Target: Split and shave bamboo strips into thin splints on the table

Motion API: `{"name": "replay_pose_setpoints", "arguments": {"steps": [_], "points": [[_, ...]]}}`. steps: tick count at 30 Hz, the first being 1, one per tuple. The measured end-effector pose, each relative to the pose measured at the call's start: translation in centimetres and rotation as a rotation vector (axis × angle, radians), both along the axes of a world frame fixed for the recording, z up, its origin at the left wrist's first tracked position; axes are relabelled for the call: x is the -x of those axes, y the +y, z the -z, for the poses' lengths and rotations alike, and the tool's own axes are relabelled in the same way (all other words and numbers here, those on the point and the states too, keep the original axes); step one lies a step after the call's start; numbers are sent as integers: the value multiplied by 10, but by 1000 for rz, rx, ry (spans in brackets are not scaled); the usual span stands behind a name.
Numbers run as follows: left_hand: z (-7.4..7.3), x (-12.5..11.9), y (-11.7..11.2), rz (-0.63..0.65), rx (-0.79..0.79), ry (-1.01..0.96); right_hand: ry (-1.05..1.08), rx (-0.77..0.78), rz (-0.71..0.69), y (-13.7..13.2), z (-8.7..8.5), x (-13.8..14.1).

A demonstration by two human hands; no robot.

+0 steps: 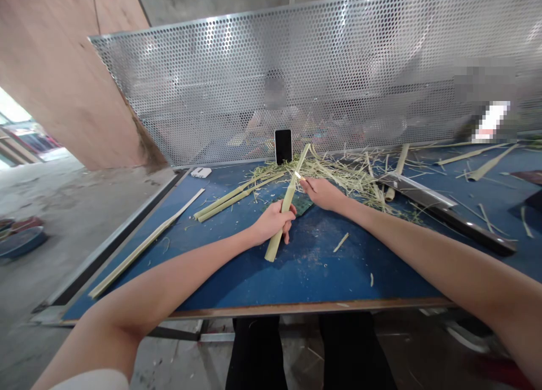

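A pale green plant stalk (275, 244) slants up and away from me over the blue table, its thick end lowest. My left hand (275, 220) is closed round the stalk's lower half. Higher up, my right hand (319, 192) grips a small bright blade (298, 175), which meets the stalk's side; fingers hide most of it, so its exact kind is unclear. Beyond my right hand spreads a heap of thin green shavings (339, 172). Two more stalks (237, 198) lie to the left of my hands, and a long split stalk (146, 242) rests farther left.
A dark-handled cleaver (440, 204) lies at the right among scraps. The phone (283, 146) stands upright against a perforated metal screen (212, 96) along the back. A white tag (200, 172) lies at the far left corner of the blue table (237, 283); more stalk pieces (491, 163) lie right.
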State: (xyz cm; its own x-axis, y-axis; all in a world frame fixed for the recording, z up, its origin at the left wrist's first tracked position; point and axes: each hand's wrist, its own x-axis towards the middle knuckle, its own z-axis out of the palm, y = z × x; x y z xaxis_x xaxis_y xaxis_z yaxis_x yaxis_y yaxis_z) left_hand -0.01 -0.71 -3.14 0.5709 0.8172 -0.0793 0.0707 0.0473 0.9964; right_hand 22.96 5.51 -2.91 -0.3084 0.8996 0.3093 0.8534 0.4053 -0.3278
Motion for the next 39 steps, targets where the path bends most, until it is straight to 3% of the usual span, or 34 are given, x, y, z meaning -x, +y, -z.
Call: {"name": "replay_pose_setpoints", "arguments": {"steps": [18,26,32,39], "points": [[0,0,0,4,-11,2,-19,5,10,-1,-1,1],[-2,-1,-1,12,0,6,-189,-67,-40,-2,-2,2],[-9,-2,-3,-12,42,-13,-121,-45,78,2,-2,-5],[-6,-2,-4,-6,-3,-17,-134,-58,-44,-2,-2,2]]}}
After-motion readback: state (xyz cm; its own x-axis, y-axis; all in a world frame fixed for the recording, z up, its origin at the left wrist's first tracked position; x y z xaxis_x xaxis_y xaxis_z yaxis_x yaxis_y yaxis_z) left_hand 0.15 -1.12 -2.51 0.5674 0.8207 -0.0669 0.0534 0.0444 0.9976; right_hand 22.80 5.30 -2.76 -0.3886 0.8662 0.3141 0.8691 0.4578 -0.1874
